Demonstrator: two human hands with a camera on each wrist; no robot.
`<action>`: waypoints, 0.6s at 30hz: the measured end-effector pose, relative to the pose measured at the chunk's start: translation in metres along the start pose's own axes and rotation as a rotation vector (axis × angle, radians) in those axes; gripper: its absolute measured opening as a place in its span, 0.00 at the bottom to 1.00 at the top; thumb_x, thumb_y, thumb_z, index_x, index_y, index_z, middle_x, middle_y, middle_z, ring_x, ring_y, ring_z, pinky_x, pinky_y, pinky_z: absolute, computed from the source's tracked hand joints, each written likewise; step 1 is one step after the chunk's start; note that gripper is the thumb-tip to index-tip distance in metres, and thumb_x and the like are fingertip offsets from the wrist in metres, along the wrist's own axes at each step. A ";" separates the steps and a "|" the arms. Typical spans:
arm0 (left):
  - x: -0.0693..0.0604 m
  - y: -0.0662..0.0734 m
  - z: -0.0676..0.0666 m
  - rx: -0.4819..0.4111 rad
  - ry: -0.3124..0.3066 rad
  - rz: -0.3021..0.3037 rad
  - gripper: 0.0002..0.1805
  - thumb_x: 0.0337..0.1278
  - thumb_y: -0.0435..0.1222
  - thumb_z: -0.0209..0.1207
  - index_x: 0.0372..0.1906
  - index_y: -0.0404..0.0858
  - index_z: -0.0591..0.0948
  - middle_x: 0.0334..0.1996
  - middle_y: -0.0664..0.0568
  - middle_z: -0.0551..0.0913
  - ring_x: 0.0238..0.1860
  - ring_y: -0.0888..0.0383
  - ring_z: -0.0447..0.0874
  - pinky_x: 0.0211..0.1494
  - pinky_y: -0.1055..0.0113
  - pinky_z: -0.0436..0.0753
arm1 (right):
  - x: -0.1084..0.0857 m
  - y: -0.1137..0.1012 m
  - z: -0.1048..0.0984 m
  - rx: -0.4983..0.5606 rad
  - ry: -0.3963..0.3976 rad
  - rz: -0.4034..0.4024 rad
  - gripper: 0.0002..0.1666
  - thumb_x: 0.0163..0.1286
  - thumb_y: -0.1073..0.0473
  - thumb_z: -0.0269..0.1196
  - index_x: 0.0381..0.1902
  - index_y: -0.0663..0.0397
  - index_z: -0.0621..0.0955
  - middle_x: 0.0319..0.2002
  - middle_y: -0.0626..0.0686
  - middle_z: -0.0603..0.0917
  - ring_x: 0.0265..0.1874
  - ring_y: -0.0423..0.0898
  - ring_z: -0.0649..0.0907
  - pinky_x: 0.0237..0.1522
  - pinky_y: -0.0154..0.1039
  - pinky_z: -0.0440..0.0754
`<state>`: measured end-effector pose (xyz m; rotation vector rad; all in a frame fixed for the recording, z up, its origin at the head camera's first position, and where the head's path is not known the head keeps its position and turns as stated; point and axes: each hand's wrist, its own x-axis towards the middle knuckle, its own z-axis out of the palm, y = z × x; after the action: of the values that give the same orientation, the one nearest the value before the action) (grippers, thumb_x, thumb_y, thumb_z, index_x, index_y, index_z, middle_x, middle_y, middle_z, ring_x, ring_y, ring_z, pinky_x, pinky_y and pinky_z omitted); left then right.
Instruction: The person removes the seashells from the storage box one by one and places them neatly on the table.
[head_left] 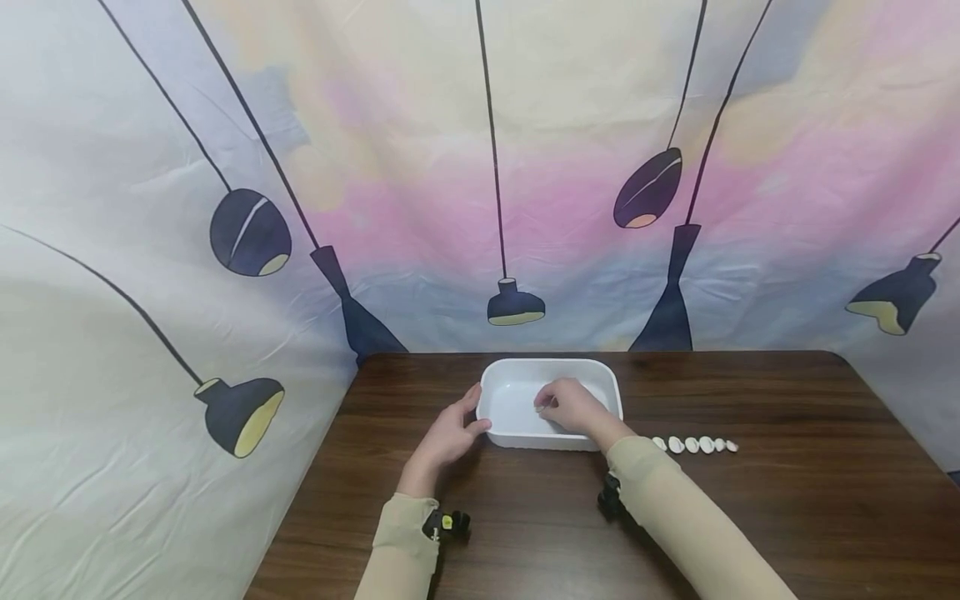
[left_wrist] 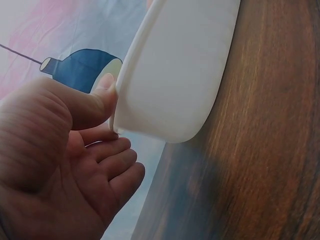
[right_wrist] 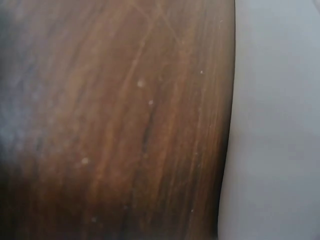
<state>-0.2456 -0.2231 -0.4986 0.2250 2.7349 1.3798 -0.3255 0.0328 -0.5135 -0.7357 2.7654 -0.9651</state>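
Note:
A white rectangular dish (head_left: 517, 441) with rounded corners stands near the table's far edge. My left hand (head_left: 447, 433) grips its left end. In the left wrist view the thumb (left_wrist: 102, 95) and forefinger pinch the dish's rim, while the other fingers curl below it. My right hand (head_left: 573, 406) reaches inside the dish with its fingertips together near the bottom. A small pale piece shows at those fingertips, too small to identify surely. Right of the dish, several small white shell-like pieces (head_left: 692, 445) lie in a row, the near sleeve close to the row's left end.
Dark brown wood-grain table (head_left: 525, 525) lies under everything. Behind it hangs a cloth (head_left: 420, 167) printed with lamps. A black wrist device (head_left: 447, 524) sits at the left cuff. The right wrist view shows only table and the dish's side wall (right_wrist: 275, 125).

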 end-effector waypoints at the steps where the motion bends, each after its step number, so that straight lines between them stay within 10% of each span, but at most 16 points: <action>1: 0.000 0.000 0.000 0.003 0.000 -0.002 0.38 0.76 0.33 0.61 0.83 0.32 0.61 0.84 0.43 0.59 0.84 0.44 0.55 0.84 0.44 0.57 | 0.000 0.000 0.000 -0.003 -0.001 0.004 0.06 0.68 0.64 0.75 0.42 0.52 0.92 0.37 0.46 0.89 0.42 0.45 0.86 0.54 0.48 0.85; 18: 0.000 -0.001 0.000 -0.014 0.005 -0.005 0.38 0.76 0.34 0.61 0.84 0.33 0.61 0.84 0.43 0.59 0.84 0.44 0.55 0.84 0.43 0.58 | -0.002 -0.008 0.000 -0.161 -0.007 -0.062 0.02 0.70 0.64 0.70 0.39 0.54 0.89 0.33 0.45 0.85 0.36 0.44 0.81 0.50 0.46 0.85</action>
<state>-0.2455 -0.2240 -0.4995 0.2143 2.7266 1.4001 -0.3207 0.0282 -0.5089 -0.8503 2.8550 -0.7550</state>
